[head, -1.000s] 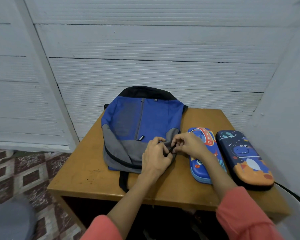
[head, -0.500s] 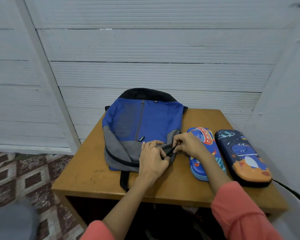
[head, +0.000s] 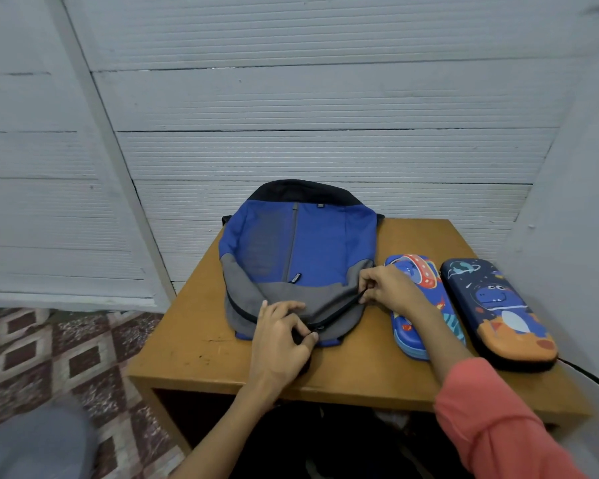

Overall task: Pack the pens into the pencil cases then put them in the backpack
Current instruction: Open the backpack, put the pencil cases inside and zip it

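Backpack point(head: 312, 243) lies flat on the tabletop point(head: 194, 344). The left grip point(head: 281, 337) pinches the zip pull point(head: 318, 330) on its grey near end. The right grip point(head: 391, 288) pinches its edge at the zip's other end. A rocket case point(head: 410, 337) and a dinosaur case point(head: 498, 305) lie closed just beside it.
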### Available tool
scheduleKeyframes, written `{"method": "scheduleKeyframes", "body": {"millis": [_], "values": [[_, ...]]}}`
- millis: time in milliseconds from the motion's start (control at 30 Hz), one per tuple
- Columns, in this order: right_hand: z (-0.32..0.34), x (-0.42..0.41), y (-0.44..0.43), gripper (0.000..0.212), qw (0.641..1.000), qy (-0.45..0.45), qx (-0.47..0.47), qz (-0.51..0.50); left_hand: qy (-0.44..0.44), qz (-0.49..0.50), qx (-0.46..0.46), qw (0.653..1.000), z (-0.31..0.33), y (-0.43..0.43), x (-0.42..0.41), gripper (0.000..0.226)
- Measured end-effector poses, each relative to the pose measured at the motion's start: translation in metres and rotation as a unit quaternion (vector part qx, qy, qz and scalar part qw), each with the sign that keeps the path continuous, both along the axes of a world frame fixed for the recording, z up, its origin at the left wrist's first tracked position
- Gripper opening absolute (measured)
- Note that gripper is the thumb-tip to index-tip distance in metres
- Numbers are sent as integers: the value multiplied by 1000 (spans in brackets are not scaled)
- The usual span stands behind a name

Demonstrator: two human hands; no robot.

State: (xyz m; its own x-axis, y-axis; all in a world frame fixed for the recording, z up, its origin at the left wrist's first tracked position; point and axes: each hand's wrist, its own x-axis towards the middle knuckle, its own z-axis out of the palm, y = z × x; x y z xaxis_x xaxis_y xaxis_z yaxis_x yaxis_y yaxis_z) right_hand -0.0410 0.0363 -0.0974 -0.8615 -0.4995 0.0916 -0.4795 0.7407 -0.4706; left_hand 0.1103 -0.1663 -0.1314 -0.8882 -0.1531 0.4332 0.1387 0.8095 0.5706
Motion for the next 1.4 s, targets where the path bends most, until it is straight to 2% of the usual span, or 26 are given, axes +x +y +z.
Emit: {"method": "scheduleKeyframes", "body": {"millis": [267, 333, 400, 467, 533, 633, 733, 1133, 1400], "values": [[0, 3, 1, 28, 1000, 22, 12, 11, 10, 7, 22, 1000, -4, -13, 6, 41], [0, 6, 2, 19, 999, 32, 14, 15, 3, 4, 30, 1000, -3, -15, 4, 38], [-2, 13, 0, 11, 996, 83, 26, 17, -6, -3, 31, 1000, -2, -17, 2, 32], [-4, 25, -7, 15, 986, 164, 17, 27, -7, -4, 30, 1000, -3, -18, 2, 28], [-4, 40, -18, 20, 978, 195, -7, 68, -6, -4, 29, 1000, -3, -18, 1, 26], [-7, 62, -37, 26, 977, 156, -8, 143, -9, -3, 23, 1000, -2, -18, 0, 23], [-15, 72, -52, 33, 977, 129, 11, 170, -19, -6, 15, 1000, 0, -18, 0, 19], [-37, 87, -53, 17, 984, 24, -165, 62, -11, -11, 7, 1000, 2, -13, 12, 24], [-44, 89, -51, 12, 976, -1, -215, 35, -13, -5, 34, 999, 4, -41, 19, 22]]}}
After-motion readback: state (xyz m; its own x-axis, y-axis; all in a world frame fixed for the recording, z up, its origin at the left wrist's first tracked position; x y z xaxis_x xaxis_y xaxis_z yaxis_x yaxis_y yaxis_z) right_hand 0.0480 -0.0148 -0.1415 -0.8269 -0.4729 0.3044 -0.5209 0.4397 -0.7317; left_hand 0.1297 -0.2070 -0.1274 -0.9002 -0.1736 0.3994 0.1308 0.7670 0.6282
